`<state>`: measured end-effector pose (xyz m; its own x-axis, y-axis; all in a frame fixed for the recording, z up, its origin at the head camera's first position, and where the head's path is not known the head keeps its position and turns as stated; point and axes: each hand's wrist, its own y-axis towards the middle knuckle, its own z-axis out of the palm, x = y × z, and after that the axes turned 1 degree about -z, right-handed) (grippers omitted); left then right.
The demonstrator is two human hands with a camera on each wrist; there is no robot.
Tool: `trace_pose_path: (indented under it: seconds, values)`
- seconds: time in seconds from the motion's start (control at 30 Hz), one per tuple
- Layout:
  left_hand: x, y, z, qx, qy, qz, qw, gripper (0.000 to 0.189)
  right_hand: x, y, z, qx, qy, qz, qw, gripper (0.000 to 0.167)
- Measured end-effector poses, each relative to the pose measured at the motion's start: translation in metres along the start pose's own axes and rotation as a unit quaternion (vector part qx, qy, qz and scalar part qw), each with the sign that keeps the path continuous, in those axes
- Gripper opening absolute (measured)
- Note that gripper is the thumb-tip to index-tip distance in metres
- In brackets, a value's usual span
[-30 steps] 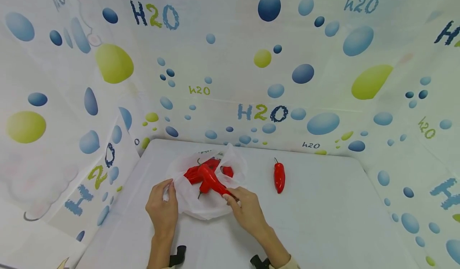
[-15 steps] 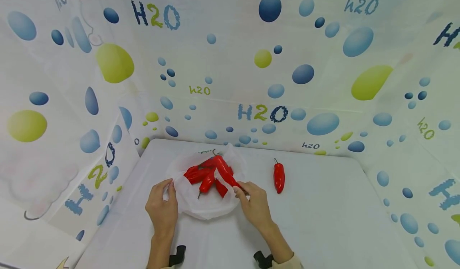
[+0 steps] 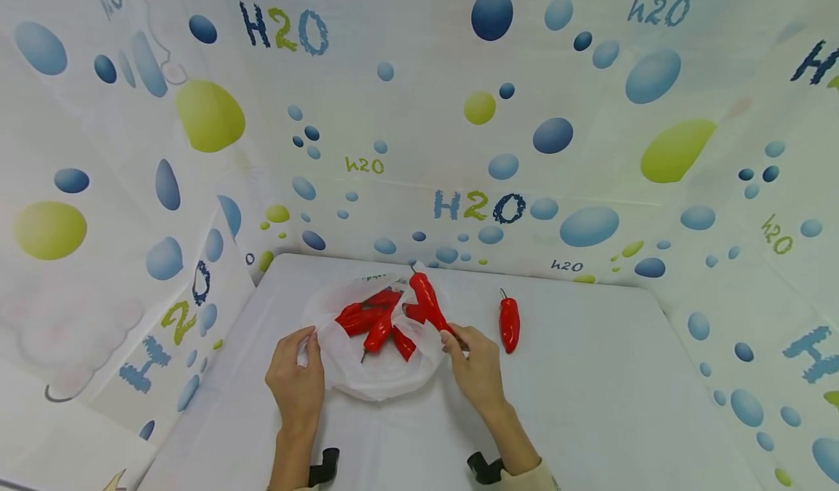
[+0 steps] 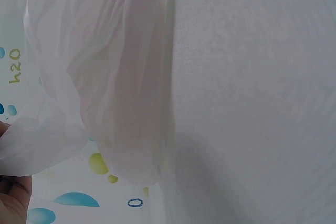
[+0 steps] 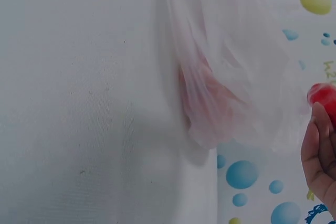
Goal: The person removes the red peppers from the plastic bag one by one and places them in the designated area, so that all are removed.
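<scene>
A thin white plastic bag (image 3: 367,383) lies on the table with its mouth spread, and several red peppers (image 3: 378,332) show inside. My left hand (image 3: 295,378) pinches the bag's left edge; the left wrist view has the film (image 4: 42,145) stretched between thumb and fingers. With its thumb and fingers my right hand (image 3: 478,374) grips one long red pepper (image 3: 426,296) near its tip, stem end pointing away over the bag's right side. In the right wrist view only that pepper's end (image 5: 321,94) shows above the fingertips. Folds of the bag partly cover the other peppers.
One more red pepper (image 3: 509,323) lies on the white table (image 3: 590,389) right of the bag, stem toward the back. Behind and at both sides stand white sheets (image 3: 419,127) printed with blue and green drops.
My right hand has drawn the pepper from above the middle of the bag to its right side, uncovering the peppers beneath. My left hand has kept its place at the bag's edge.
</scene>
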<state>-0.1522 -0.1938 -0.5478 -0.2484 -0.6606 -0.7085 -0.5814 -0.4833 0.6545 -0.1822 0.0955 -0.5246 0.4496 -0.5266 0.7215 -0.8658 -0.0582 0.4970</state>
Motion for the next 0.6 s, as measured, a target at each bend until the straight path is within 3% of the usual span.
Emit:
trace_pose_path:
  seconds: [0.6]
  values:
    - [-0.002, -0.001, 0.000, 0.008, 0.002, -0.014, 0.9999, 0.018, -0.024, 0.005, -0.006, -0.033, -0.006, 0.067, 0.9972, 0.024]
